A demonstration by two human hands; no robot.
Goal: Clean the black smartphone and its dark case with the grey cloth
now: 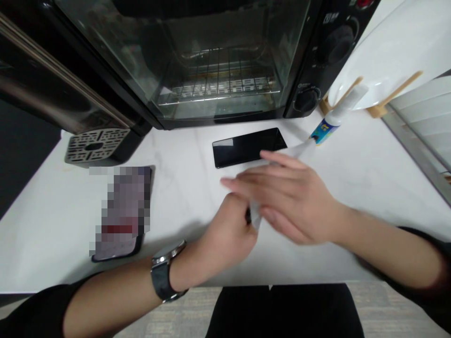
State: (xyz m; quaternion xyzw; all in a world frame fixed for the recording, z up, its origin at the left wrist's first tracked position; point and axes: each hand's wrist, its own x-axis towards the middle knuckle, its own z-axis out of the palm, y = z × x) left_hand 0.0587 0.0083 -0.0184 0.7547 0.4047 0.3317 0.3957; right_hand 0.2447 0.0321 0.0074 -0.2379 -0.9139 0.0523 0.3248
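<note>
My left hand [225, 234] is closed in a fist around a small black thing [248, 216]. Only its dark edge shows, so its kind is hidden. Over that fist lies my right hand [289, 199], fingers stretched and a little blurred, with a thin white wipe [256, 217] caught under its palm and between thumb and fingers. One corner of the wipe sticks out beyond the fingers. Just behind my right fingertips a black smartphone [246, 148] lies flat on the white counter [183, 188], its screen dark.
A toaster oven [225, 108] stands at the back. A white spray bottle [327, 124] with a blue label is at right, by a large white plate [391, 61] on a wooden stand. At left lie another phone [123, 211], its screen pixelated, and a drip tray [97, 144].
</note>
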